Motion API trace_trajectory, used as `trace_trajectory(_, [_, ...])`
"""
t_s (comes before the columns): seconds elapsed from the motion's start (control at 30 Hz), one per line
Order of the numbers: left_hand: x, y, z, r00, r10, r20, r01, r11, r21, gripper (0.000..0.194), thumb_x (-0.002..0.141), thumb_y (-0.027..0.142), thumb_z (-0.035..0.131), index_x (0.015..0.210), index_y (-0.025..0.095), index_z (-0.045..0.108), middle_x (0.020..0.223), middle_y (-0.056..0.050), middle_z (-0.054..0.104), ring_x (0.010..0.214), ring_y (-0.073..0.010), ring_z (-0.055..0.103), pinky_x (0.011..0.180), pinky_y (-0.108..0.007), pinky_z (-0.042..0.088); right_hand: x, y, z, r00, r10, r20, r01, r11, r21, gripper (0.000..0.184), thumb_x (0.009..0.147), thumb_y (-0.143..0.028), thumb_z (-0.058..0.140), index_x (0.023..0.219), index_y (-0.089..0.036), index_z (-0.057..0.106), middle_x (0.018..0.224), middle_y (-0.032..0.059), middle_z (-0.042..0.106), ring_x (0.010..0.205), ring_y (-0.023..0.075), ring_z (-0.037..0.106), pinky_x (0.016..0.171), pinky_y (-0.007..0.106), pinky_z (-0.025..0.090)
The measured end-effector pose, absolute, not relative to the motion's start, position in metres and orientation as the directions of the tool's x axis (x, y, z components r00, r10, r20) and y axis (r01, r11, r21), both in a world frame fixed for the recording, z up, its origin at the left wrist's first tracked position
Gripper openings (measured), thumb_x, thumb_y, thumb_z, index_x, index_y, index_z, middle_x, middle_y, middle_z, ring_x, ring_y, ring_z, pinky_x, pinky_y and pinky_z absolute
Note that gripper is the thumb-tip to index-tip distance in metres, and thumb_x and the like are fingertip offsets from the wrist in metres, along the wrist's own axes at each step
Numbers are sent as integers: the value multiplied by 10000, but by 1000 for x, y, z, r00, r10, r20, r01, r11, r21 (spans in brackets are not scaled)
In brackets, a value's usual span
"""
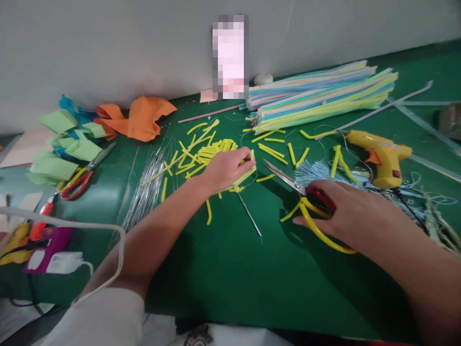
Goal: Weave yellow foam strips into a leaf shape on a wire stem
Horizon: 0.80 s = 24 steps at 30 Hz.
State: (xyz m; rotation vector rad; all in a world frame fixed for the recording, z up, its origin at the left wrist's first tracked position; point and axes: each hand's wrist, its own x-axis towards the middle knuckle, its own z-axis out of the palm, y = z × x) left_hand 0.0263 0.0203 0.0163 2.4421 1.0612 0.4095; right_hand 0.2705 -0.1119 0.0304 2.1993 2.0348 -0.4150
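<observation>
Gripping scissors [302,191] at right, the right hand [355,214] aims their blades [284,177] toward the left hand [226,168], which pinches a yellow fuzzy strip [252,155] mid-table beside a heap of short yellow pieces [215,153], where overreaching could nick fingertips.

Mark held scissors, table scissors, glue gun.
Held scissors [299,188], head view: metal near the pivot.
Table scissors [93,164], head view: metal near the pivot.
Glue gun [384,157], head view: yellow body.
</observation>
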Motion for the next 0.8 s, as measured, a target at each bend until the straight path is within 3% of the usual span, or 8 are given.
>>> trace_trajectory(0.13, [26, 20, 18, 645, 759, 83, 579, -558, 594, 253, 980, 359, 425, 881, 188, 582, 838, -6, 736, 732, -135, 646, 675, -260, 420, 276, -115, 27, 107, 970, -219, 990, -124, -67, 620, 666, -758, 569, 1071, -290, 540, 928, 51, 660, 732, 287, 636, 572, 357, 400])
trace_trajectory(0.23, [27, 18, 19, 635, 768, 84, 566, -537, 626, 254, 988, 348, 408, 856, 189, 554, 818, -2, 740, 712, -128, 642, 672, -256, 425, 280, -116, 27, 105, 972, -208, 993, -115, -34, 540, 715, -701, 542, 1076, -298, 530, 951, 51, 644, 677, 271, 623, 538, 349, 386])
trace_trajectory(0.37, [28, 17, 19, 620, 778, 102, 553, -526, 646, 217, 979, 321, 426, 853, 189, 544, 820, -4, 740, 718, -126, 648, 676, -252, 432, 280, -118, 25, -9, 987, -161, 1000, 5, -22, 385, 824, -551, 456, 1103, -304, 554, 1014, 52, 636, 770, 271, 654, 581, 358, 420])
trace_trajectory(0.8, [29, 17, 18, 615, 783, 96, 560, -519, 646, 213, 982, 303, 426, 843, 187, 537, 809, -7, 730, 725, -127, 646, 672, -256, 427, 273, -120, 24, -71, 997, -7, 997, 71, 20, 394, 813, -529, 507, 1084, -256, 587, 974, 59, 646, 752, 270, 671, 556, 352, 455])
